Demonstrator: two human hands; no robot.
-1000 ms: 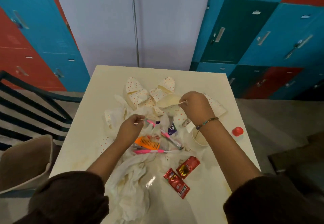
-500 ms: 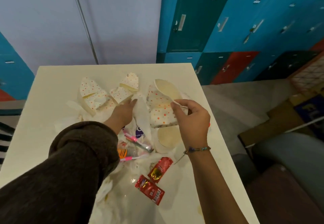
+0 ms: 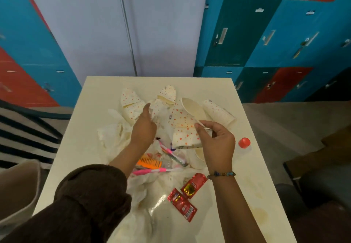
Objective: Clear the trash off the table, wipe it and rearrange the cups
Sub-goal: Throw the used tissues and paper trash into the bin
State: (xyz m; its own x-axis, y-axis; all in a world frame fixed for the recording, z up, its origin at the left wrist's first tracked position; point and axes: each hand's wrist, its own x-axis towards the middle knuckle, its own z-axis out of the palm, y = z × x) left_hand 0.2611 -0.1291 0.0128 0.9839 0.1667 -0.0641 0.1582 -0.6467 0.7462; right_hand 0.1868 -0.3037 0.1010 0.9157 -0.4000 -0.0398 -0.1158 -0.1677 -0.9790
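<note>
Left of the red cap point(image 3: 244, 142), the right grip point(image 3: 216, 144) pinches a dotted cup point(image 3: 182, 126) by its rim; farther left, the left grip point(image 3: 144, 128) hangs open-fingered over crushed cups point(image 3: 133, 104). That thin pinch could slip, dropping the cup.

Dim even light, soft focus, wide-angle bending at edges

The table point(image 3: 91, 121) is coloured cream. The paper cups point(image 3: 182, 126) are patterned with orange and red dots on white. An orange comb point(image 3: 150, 162), pink toothbrushes point(image 3: 150, 171), red sachets point(image 3: 181, 204) and a red cap point(image 3: 244, 142) are seen. The sleeve point(image 3: 85, 201) is dark brown; the lockers point(image 3: 247, 33) are painted blue, teal and red.
</note>
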